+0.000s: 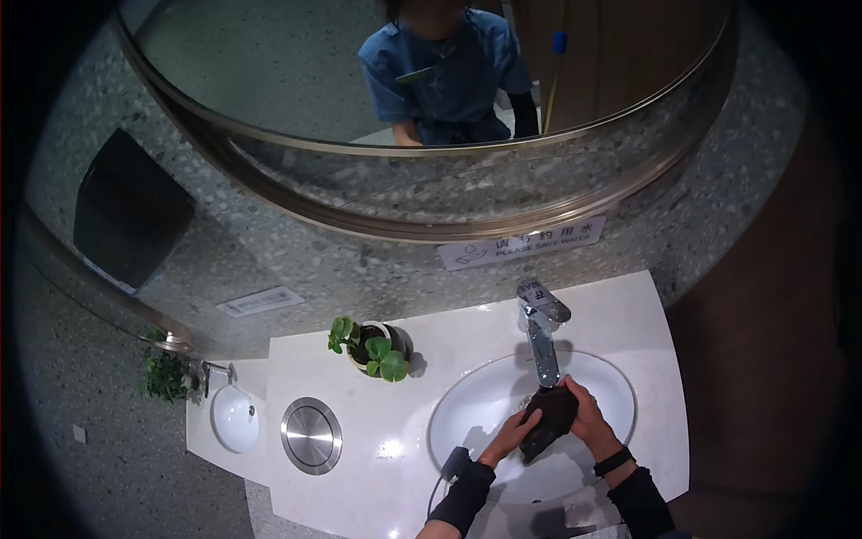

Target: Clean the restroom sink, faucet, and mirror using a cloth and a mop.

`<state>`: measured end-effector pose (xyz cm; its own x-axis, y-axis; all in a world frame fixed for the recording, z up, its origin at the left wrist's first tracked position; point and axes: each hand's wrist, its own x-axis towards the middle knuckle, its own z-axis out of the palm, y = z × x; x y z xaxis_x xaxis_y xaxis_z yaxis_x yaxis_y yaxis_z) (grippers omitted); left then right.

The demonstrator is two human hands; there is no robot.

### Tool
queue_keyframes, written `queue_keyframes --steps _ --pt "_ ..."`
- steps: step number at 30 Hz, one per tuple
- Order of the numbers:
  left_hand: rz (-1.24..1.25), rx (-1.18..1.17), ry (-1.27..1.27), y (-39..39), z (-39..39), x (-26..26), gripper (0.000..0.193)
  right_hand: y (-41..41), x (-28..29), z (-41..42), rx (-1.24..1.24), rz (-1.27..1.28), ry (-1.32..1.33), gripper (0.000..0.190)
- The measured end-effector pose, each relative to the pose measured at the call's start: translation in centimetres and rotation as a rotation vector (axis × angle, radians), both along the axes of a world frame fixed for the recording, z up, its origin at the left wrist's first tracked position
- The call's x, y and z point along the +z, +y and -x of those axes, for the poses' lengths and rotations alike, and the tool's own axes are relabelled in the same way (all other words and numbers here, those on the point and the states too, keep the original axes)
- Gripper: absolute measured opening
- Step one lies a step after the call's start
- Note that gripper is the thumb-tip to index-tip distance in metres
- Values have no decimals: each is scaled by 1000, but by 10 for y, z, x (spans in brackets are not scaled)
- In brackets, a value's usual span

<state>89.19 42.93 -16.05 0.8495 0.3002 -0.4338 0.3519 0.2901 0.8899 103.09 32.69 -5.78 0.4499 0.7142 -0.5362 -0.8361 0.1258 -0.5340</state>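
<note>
A dark, crumpled cloth (553, 416) is held between my two hands over the white oval sink basin (465, 411). My left hand (510, 434) grips its left side, with the thumb lying on top. On the right edge, my right hand (587, 412) has hold of it, fingers reaching up near the spout. The chrome faucet (543, 350) stands behind the basin, its spout end just above the cloth. Whether water runs cannot be made out. Part of the drain is hidden behind the cloth and my left hand.
A potted green plant (377, 347) and a round steel lid (311, 436) are on the white countertop (384, 485) to the left. A wide mirror (269, 81) overhangs the back, reflecting a person in blue. A black wall dispenser (131, 212) hangs at left.
</note>
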Motion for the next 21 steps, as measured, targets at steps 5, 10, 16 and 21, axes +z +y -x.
queue_keyframes --steps 5,10,16,21 --pt "-351 56 -24 1 -25 4 32 -23 -24 -22 202 144 -417 15" --pt "-307 206 -106 -3 -77 28 29 -54 -56 -19 277 473 -1056 20" --pt "-481 215 -84 -2 -67 66 28 -13 17 -12 200 97 64 32" --pt "-901 -23 -206 -18 -26 64 30 49 -90 -19 152 191 -135 31"
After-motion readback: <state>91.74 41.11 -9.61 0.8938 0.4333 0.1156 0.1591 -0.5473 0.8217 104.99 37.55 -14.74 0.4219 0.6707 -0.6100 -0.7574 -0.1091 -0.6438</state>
